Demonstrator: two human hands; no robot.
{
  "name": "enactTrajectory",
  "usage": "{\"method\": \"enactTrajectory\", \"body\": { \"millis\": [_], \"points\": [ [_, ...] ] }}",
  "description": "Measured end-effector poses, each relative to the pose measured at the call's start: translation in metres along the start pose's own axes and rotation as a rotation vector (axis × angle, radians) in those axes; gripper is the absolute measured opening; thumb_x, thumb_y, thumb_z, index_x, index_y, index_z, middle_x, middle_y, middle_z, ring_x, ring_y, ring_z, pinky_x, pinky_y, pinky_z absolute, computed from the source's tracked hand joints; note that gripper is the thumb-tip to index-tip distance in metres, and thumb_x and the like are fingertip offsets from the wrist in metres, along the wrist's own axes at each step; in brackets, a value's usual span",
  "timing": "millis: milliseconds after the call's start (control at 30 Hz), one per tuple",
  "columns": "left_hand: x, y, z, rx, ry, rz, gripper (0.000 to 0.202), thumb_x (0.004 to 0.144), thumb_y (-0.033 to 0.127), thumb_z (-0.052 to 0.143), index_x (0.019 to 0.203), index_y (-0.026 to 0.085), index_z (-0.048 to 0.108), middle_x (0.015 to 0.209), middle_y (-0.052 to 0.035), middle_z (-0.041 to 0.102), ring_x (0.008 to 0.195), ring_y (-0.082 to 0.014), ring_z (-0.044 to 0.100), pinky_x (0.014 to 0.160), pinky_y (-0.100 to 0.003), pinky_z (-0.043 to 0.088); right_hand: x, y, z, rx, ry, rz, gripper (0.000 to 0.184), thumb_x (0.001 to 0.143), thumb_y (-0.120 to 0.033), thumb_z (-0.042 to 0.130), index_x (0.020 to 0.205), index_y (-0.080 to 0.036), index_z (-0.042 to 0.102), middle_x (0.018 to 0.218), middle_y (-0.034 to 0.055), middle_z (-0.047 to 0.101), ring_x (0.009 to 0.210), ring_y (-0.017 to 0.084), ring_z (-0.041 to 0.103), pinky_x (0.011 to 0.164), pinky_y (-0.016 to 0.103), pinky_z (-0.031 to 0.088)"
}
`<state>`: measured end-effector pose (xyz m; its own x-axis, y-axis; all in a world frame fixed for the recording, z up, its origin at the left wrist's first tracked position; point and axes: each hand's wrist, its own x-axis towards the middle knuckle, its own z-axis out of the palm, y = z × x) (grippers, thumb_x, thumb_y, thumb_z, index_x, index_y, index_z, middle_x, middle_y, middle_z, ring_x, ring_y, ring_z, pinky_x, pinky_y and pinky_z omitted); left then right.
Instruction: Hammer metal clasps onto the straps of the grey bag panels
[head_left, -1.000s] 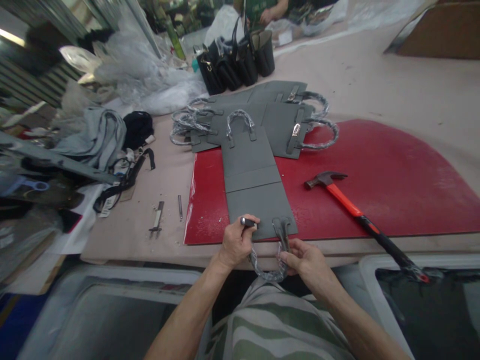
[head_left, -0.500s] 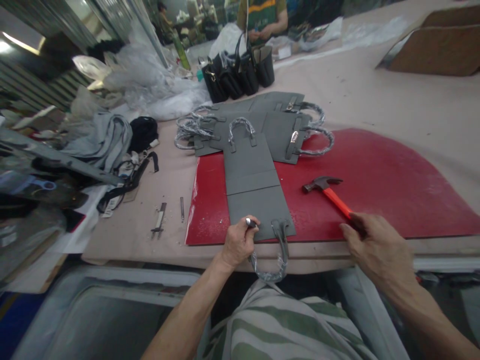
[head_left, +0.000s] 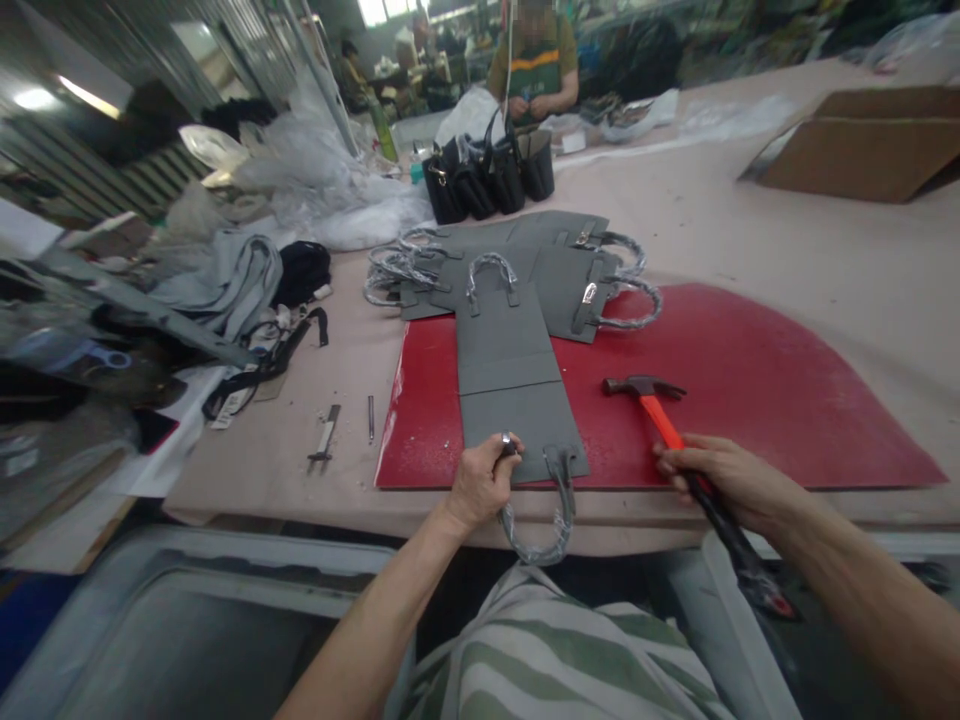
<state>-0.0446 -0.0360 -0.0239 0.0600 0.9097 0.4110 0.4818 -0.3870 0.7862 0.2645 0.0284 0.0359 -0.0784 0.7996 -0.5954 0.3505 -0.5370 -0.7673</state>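
Note:
My left hand (head_left: 480, 485) is closed around a short metal punch (head_left: 508, 444), its round top showing above the fingers. It rests at the near left corner of a grey bag panel (head_left: 510, 350). Beside it, a plastic-wrapped bag handle (head_left: 561, 520) loops over the table edge. My right hand (head_left: 727, 482) grips a claw hammer (head_left: 664, 420) partway along its shaft. The hammer's head is over the red board, and its black grip end slants back past the table edge. What lies under the punch is hidden by my left hand.
Under the panel lies a red board (head_left: 750, 400). More grey panels (head_left: 570, 260) with wrapped handles are piled behind. Several black bags (head_left: 487, 175), a cardboard box (head_left: 862, 145) and plastic sheeting (head_left: 315, 190) stand further back. Two small metal tools (head_left: 324, 440) lie left. Across the table sits a person (head_left: 536, 75).
My right hand has gone from the end of the hammer's grip to nearer its head, and the black end now shows behind the hand. My left hand keeps its place; the view has tilted slightly.

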Motion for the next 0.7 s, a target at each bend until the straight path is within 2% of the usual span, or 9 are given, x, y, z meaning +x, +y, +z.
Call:
{"method": "enactTrajectory", "body": {
  "millis": [33,100,200,267,333,433,500,600,700],
  "points": [
    [0.000,0.000,0.000,0.001,0.002,0.000,0.016,0.090,0.014,0.054,0.103,0.020,0.060,0.092,-0.0057,0.073,0.086,-0.0171,0.071,0.080,-0.027,0.056,-0.003,-0.001,0.005,0.174,-0.072,0.049,0.015,0.071,-0.025,0.065,0.080,-0.020,0.054,0.063,-0.0015,0.052,0.048,0.010,0.044,0.045,0.023,0.037],
    [0.000,0.001,0.000,0.011,0.012,0.000,0.015,0.090,0.014,0.054,0.103,0.020,0.060,0.092,-0.0057,0.074,0.086,-0.0174,0.072,0.080,-0.027,0.056,-0.009,-0.003,0.018,0.376,-0.107,0.128,0.018,0.070,-0.025,0.066,0.078,-0.021,0.050,0.060,-0.0048,0.047,0.042,0.007,0.037,0.039,0.020,0.032],
    [0.000,0.003,0.000,0.017,0.020,-0.001,0.014,0.089,0.013,0.055,0.101,0.019,0.061,0.091,-0.0054,0.074,0.085,-0.0174,0.072,0.079,-0.027,0.057,-0.027,-0.016,0.034,0.380,0.003,0.056,0.026,0.080,-0.037,0.063,0.073,-0.022,0.043,0.057,-0.0077,0.040,0.037,0.005,0.029,0.034,0.018,0.025],
    [0.001,0.003,0.001,0.014,0.013,-0.002,0.014,0.089,0.013,0.055,0.100,0.019,0.062,0.091,-0.0050,0.073,0.084,-0.0169,0.072,0.078,-0.026,0.057,-0.045,-0.033,0.041,0.210,0.088,-0.147,0.033,0.087,-0.049,0.056,0.073,-0.022,0.044,0.056,-0.0068,0.042,0.037,0.006,0.032,0.034,0.019,0.027],
    [0.001,0.002,0.001,0.013,0.007,0.001,0.015,0.089,0.012,0.055,0.100,0.019,0.062,0.090,-0.0048,0.073,0.083,-0.0166,0.071,0.077,-0.026,0.056,-0.063,-0.050,0.045,-0.066,0.196,-0.446,0.038,0.092,-0.055,0.047,0.073,-0.023,0.046,0.055,-0.0047,0.045,0.038,0.009,0.039,0.037,0.022,0.029],
    [0.001,0.001,0.002,0.026,0.020,0.015,0.016,0.088,0.011,0.055,0.099,0.019,0.062,0.090,-0.0050,0.073,0.083,-0.0171,0.071,0.078,-0.027,0.056,-0.081,-0.064,0.053,-0.502,0.374,-0.947,0.035,0.099,-0.047,0.041,0.074,-0.023,0.045,0.052,-0.0038,0.048,0.039,0.011,0.043,0.041,0.025,0.029],
    [0.001,0.000,0.003,0.042,0.027,0.025,0.015,0.088,0.011,0.055,0.098,0.019,0.062,0.089,-0.0050,0.072,0.082,-0.0177,0.071,0.077,-0.027,0.056,-0.084,-0.067,0.059,-0.754,0.396,-1.189,0.032,0.102,-0.039,0.038,0.074,-0.023,0.044,0.050,-0.0047,0.047,0.036,0.010,0.040,0.041,0.026,0.026],
    [0.001,0.001,0.004,0.052,0.022,0.030,0.014,0.088,0.012,0.054,0.097,0.019,0.062,0.086,-0.0047,0.072,0.079,-0.0176,0.071,0.074,-0.026,0.056,-0.087,-0.074,0.061,-1.029,0.345,-1.333,0.032,0.104,-0.033,0.033,0.074,-0.024,0.042,0.047,-0.0053,0.045,0.034,0.011,0.039,0.040,0.029,0.021],
    [0.001,0.002,0.004,0.046,0.024,0.040,0.014,0.088,0.011,0.054,0.097,0.019,0.061,0.089,-0.0054,0.073,0.080,-0.0174,0.071,0.075,-0.026,0.056,-0.098,-0.088,0.055,-0.975,0.422,-1.327,0.032,0.104,-0.037,0.035,0.075,-0.024,0.041,0.048,-0.0065,0.043,0.033,0.010,0.037,0.040,0.027,0.021]
  ]
}}
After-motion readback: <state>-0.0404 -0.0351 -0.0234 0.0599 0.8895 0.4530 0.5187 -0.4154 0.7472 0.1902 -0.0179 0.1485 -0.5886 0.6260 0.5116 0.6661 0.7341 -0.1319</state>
